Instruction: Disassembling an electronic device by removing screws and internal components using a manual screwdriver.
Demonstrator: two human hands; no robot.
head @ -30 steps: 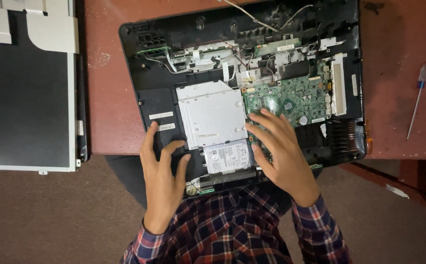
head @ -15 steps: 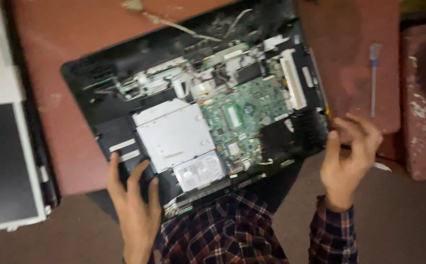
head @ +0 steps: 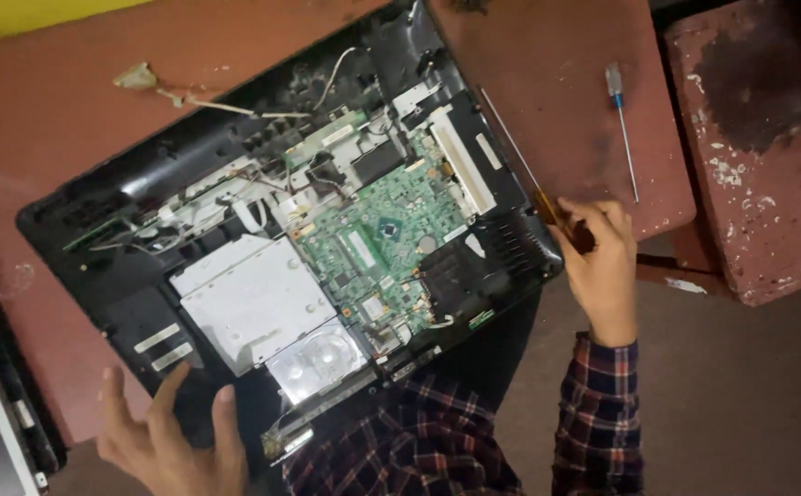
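Amber-handled screwdriver (head: 547, 209), right fingers (head: 593, 220) clasping

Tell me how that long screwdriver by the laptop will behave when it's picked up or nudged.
The long screwdriver has a thin straight shaft, so it is probably stiff and light. Its round shape means it may roll on the flat table if nudged sideways. The right hand closes on its handle end, so the far tip could swing wide and might catch the laptop edge.

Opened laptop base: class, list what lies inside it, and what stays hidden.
Inside the laptop base lie a green circuit board, a silver metal plate and loose wires. Whatever sits beneath the plate is covered.
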